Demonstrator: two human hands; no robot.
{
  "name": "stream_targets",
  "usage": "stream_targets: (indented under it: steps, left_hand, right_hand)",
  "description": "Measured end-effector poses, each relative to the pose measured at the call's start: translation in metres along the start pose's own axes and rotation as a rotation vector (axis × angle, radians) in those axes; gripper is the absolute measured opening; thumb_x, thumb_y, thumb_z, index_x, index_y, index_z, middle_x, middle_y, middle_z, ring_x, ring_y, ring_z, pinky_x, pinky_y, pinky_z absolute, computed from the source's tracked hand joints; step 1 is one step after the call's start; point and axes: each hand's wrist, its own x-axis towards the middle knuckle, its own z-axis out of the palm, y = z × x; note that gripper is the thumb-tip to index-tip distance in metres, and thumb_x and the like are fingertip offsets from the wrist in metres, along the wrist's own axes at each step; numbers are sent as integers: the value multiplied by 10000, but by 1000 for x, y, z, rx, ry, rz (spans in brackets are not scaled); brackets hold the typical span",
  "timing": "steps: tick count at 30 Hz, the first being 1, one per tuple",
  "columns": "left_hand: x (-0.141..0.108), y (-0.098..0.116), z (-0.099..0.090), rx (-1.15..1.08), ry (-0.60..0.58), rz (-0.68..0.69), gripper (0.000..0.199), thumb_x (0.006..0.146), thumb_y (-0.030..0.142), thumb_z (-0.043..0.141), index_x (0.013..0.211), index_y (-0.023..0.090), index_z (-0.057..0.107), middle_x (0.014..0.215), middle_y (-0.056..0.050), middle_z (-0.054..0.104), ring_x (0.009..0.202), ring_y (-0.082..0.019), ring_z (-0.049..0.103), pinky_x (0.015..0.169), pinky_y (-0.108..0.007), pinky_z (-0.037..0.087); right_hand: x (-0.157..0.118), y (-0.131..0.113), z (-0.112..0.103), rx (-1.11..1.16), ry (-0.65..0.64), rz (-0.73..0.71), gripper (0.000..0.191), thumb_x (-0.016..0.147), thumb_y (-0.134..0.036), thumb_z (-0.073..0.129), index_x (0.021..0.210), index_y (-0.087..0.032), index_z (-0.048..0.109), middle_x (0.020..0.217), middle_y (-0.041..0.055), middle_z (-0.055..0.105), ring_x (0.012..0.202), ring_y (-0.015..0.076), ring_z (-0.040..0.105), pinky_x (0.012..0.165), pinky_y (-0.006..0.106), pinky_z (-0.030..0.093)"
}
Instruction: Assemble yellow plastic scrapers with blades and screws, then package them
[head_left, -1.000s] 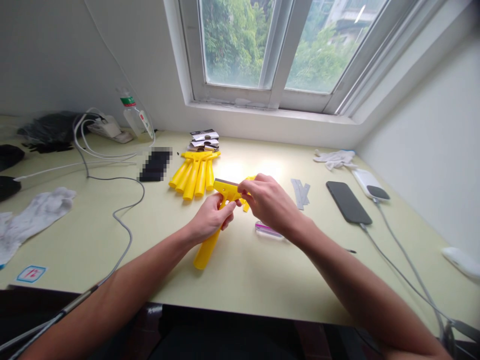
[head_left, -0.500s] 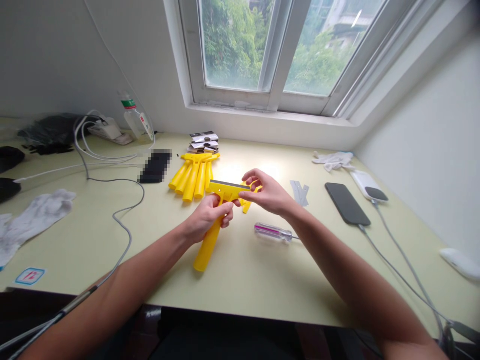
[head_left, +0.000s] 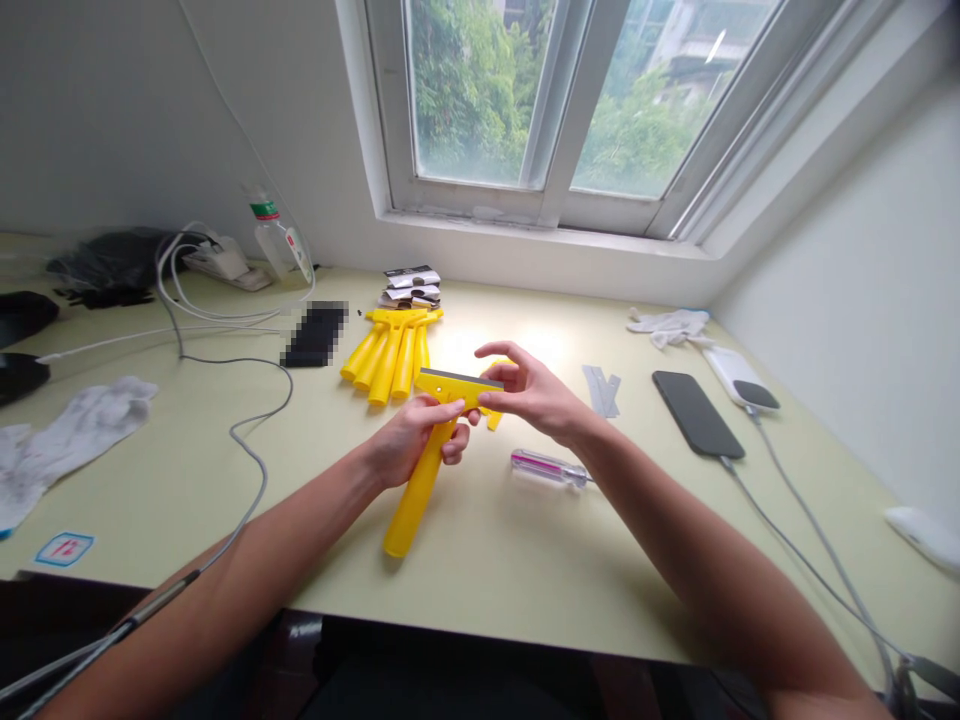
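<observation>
Yellow scraper (head_left: 421,490) in left hand (head_left: 411,445), right hand (head_left: 532,392) apparently touching its head (head_left: 461,385).

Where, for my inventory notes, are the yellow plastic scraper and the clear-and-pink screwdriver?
Yellow plastic scraper (head_left: 421,492), head view, on its long handle.
Clear-and-pink screwdriver (head_left: 544,467), head view, on its handle.

The left-hand grip (head_left: 411,443) holds a yellow plastic scraper (head_left: 459,387) by its handle, the right-hand grip (head_left: 529,393) touching its head
</observation>
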Motion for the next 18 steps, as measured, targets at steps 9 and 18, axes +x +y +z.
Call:
stream_targets:
  steps: [9, 18]
  left_hand:
    - [-1, 1, -5, 161, 7, 47, 231, 844, 350, 673, 880, 126, 631, 614, 29, 453, 504, -52, 378, 497, -203, 289]
    - [2, 3, -2, 190, 175, 115, 259, 830, 358, 684, 848, 115, 598, 541, 47, 426, 476, -49, 358, 469, -193, 276]
  right_hand:
    - [-2, -1, 6, 15, 13, -4, 481, 762, -311, 744, 1167, -252, 493, 844, -15, 609, 734, 165, 643, 644, 310, 505]
    - [-13, -19, -21, -636, 4, -19, 300, 833, -381, 627, 1087, -236, 559, 1004, 58, 643, 890, 190, 622, 734, 329, 502]
